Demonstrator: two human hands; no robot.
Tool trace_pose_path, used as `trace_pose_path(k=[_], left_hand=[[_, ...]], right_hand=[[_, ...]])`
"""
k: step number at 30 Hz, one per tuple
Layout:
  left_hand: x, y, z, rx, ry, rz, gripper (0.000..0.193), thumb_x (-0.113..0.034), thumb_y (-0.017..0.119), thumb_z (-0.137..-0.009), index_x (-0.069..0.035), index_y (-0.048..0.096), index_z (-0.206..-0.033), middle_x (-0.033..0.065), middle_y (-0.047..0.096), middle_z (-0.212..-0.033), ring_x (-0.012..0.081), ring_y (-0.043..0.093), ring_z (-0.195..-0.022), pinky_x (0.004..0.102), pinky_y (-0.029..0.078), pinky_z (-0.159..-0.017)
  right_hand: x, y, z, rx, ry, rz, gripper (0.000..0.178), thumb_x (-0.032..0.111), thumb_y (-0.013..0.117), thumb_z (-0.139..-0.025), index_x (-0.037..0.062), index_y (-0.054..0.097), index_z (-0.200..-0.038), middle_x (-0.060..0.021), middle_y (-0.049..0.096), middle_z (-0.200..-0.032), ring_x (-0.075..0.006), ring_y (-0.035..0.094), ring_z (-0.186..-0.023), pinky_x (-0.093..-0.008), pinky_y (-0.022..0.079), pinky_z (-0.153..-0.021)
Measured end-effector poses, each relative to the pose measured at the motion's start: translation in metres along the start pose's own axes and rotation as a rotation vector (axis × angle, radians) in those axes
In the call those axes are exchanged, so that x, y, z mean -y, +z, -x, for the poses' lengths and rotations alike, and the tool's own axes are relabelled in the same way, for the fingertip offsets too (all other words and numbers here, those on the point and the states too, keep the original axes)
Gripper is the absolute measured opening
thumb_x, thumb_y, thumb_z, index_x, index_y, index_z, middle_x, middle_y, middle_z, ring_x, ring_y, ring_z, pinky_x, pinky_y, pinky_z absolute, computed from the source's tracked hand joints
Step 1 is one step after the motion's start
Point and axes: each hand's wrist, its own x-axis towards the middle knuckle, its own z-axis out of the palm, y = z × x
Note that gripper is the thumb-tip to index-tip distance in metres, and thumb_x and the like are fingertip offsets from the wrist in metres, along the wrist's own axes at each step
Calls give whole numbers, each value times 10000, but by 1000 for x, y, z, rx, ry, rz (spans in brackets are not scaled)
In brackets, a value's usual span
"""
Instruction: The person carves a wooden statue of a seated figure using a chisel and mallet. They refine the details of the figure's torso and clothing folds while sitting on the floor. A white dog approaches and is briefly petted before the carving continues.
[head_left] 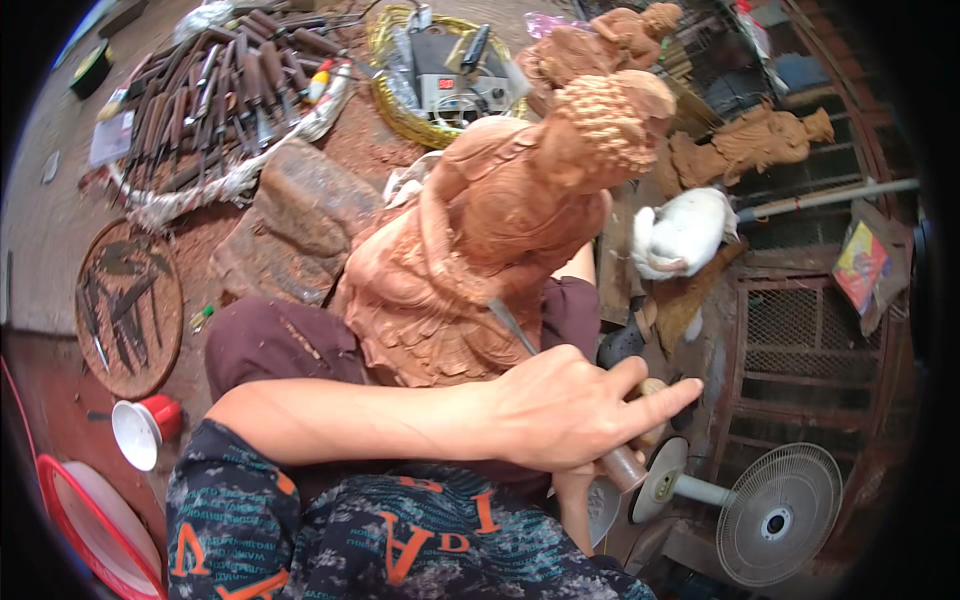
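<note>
A carved reddish-brown wooden figure [480,215] with tight curls of hair leans between my knees, tilted to the right. My left hand [560,410] crosses over from the left, closed around a carving chisel with its index finger stretched out. The chisel's metal blade [512,326] touches or nearly touches the figure's lower folds. Its brown wooden handle [622,468] sticks out below the hand. Only the wrist part of my right hand [573,490] shows beneath the left one; its fingers are hidden. A pale rounded thing beside the left fingers is too covered to name.
Many chisels [215,90] lie bundled in a white-rimmed holder at upper left, above a wooden block [300,215]. A round board [130,310] carries blades. Rightward are a white furry animal [685,235], another carved figure [755,145] and a fan [780,515]. A yellow basket [385,100] holds a control box.
</note>
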Motion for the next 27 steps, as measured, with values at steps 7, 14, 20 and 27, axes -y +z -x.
trace_pose_path(k=[7,14,20,27], left_hand=[[41,13,3,-292,223,-162,381,-208,583,-796,-42,579,-1140,45,472,-676,189,532,-513,323,417,-442],[56,18,15,-211,171,-172,201,-242,610,-751,-77,503,-712,23,479,-602,219,555,-511,342,448,-450],[65,-4,13,50,217,-190,173,-233,612,-696,-75,559,-651,82,599,-548,267,635,-532,393,475,-461],[30,16,21,-293,139,-104,203,-223,604,-727,-85,481,-646,32,466,-569,217,541,-541,330,407,-473]], right_hand=[[38,-11,-41,100,38,44,391,211,731,-836,-23,524,-1072,-82,565,-910,-158,546,-826,-292,447,-762],[48,-5,-37,43,144,-296,427,74,741,-759,31,490,-1101,-33,525,-877,-109,516,-793,-246,443,-732],[50,-5,-36,196,123,-301,424,85,692,-799,11,477,-1157,-58,540,-978,-150,521,-803,-282,440,-747],[42,1,-37,220,124,-212,551,186,766,-752,-22,501,-1189,-97,553,-1121,-175,544,-1022,-332,442,-882]])
